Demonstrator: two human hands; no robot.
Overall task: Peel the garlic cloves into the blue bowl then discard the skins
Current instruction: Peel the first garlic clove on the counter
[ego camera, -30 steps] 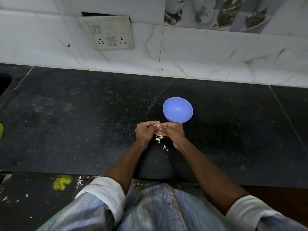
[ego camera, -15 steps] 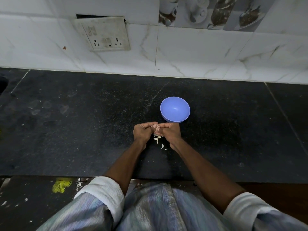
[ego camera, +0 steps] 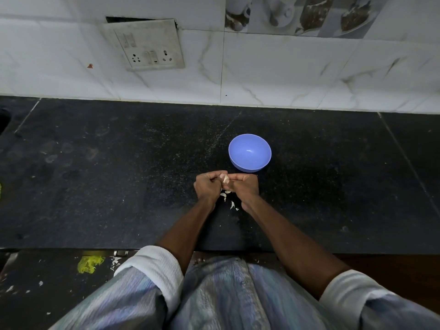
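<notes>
Head cam: both hands have barely shifted over the last second, left hand and right hand still pinching one garlic clove just below the blue bowl, which looks empty, so peeling's early; skin bits sit under the wrists

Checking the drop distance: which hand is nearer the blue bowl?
Right. The right hand sits just below the blue bowl; the left hand is further left.

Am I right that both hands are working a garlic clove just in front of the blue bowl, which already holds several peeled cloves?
Not quite: the head view shows the blue bowl empty. The left hand and right hand do hold a garlic clove before it.
</notes>
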